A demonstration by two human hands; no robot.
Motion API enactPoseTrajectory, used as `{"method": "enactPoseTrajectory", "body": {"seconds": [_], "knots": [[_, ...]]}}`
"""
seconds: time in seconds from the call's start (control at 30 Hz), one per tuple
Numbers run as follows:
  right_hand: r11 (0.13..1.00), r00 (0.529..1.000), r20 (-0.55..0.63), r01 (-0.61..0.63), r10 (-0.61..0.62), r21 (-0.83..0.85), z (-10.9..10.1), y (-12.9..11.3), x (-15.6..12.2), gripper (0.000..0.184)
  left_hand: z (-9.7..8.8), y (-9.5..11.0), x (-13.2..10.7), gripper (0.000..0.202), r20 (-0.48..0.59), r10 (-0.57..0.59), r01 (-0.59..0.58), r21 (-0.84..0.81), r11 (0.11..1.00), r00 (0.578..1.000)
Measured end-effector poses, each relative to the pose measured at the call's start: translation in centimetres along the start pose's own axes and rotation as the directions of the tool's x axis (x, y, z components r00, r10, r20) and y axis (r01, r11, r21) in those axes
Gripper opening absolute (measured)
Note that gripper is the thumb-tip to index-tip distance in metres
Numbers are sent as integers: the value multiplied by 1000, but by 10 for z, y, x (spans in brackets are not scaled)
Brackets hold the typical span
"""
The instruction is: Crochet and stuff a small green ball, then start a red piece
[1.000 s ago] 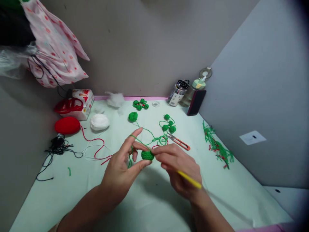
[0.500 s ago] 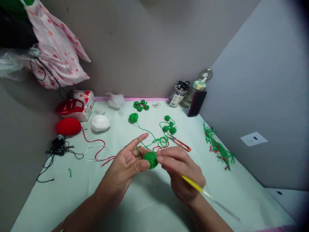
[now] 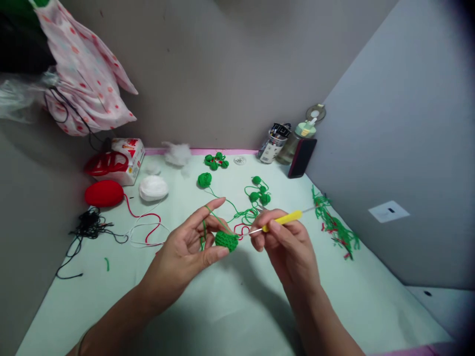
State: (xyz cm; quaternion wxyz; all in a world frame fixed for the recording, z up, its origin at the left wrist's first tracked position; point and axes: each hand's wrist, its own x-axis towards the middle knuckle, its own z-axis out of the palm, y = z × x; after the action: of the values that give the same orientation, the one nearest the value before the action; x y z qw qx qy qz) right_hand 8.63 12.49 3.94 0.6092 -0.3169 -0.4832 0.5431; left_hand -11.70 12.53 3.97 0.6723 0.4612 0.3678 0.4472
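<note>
Between the thumb and fingers of my left hand is a small green crocheted piece, rounded like a cup. Green yarn runs from it up over my raised left index finger. My right hand grips a crochet hook by its yellow handle. The hook's thin metal shaft reaches left to the edge of the green piece; whether its tip is inside a stitch I cannot tell. Past my hands, loose green yarn trails to a small green yarn ball.
Small green balls on a cord lie behind my right hand, which mostly covers the scissors. At left are red yarn, white yarn and black cord. A phone leans by a bottle; yarn scraps lie along the right wall.
My right hand has turned over, so the hook's handle now points up and right instead of down and right. It has drawn slightly away from the green piece, which tilted a little.
</note>
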Motion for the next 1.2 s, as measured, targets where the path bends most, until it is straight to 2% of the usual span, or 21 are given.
{"method": "enactPoseTrajectory", "body": {"seconds": [0.03,0.1,0.13,0.2,0.23,0.27,0.3,0.33,0.47,0.57,0.67,0.73,0.8,0.93,1.0,1.1,1.2], "knots": [[999,1000,17,15,-14,-33,1,2,-1,17,2,-3,0,72,-23,3,-2,12,1000,1000],[957,988,52,157,-148,-245,5,8,-7,15,7,-8,-1,75,-68,-3,4,2,1000,998],[877,966,83,255,-243,-406,6,12,-12,18,9,-11,-1,75,-81,-19,17,-22,1000,997],[622,892,185,424,-413,-658,7,19,-20,35,13,-15,-2,73,-78,-58,50,-102,994,995],[520,854,235,477,-464,-708,8,21,-23,42,14,-17,-2,73,-58,-77,68,-149,987,995],[472,828,258,509,-498,-720,7,22,-25,46,15,-17,-2,71,-30,-91,84,-197,977,995],[483,821,257,520,-510,-705,7,22,-25,47,15,-17,-1,70,1,-104,101,-242,965,995],[535,830,236,515,-505,-669,7,21,-24,45,14,-16,-1,70,30,-111,115,-283,952,993],[787,909,92,399,-406,-471,4,11,-14,29,7,-11,0,62,76,-122,141,-362,921,990],[895,944,-8,311,-331,-320,-1,5,-6,18,-1,-7,1,54,97,-117,144,-346,927,988],[972,980,-51,182,-192,-151,-4,1,0,14,-5,-5,1,47,130,-114,150,-314,937,985],[994,995,-30,91,-93,-56,-5,0,2,15,-5,-6,0,46,138,-102,138,-286,948,985],[997,998,23,65,-64,-46,-3,1,1,14,-3,-8,0,51,136,-83,115,-245,963,987],[929,976,120,212,-184,-303,2,7,-6,12,2,-12,-1,61,62,-81,86,-80,993,995],[910,972,109,233,-208,-344,2,10,-8,14,3,-12,-1,61,16,-76,76,9,997,997],[959,988,49,153,-146,-238,0,12,-7,13,3,-8,-2,57,-26,-62,64,111,992,998],[990,998,42,47,-41,-132,-2,10,-3,17,1,-5,-1,53,-32,-57,61,163,985,998]]}}
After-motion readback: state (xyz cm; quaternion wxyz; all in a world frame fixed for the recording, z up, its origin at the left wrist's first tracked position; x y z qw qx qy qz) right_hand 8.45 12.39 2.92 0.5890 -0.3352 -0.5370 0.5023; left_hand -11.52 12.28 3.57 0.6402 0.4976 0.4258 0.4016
